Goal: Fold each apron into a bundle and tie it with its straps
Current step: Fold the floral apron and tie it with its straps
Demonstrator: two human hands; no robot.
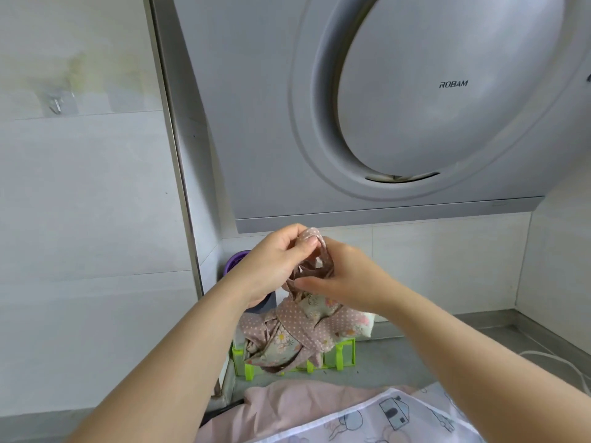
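Pink cloth (pixel 287 407) and a pale printed apron (pixel 399 417) lie closest, spread on the counter (pixel 431 350) below the forearms and waiting their turn. Beyond them, directly under both hands, the dotted floral apron (pixel 300 334) hangs as a loose bundle from its straps (pixel 315 233), its lower folds on or just above a green rack (pixel 345 350); which of the two cannot be told. The left hand (pixel 271 260) pinches the top of the strap loop between thumb and curled fingertips. The right hand (pixel 345 276) holds the straps lower down, thumb raised toward the loop and fingers nearly straight across them, a light hold rather than a fist. The bundle looks slack, so the likely failure is the folds spilling open if the straps are pulled tight before the cloth is gathered, or a dangling edge snagging on the rack's upright tabs. Room is narrow: the range hood (pixel 383 123) has its lower edge just above the hands, a wall panel stands close on the left, and a purple cup (pixel 236 260) sits behind the left wrist where an elbow swing could tip it. Open counter lies right of the right hand, apart from a white cord (pixel 559 362) near the far edge.
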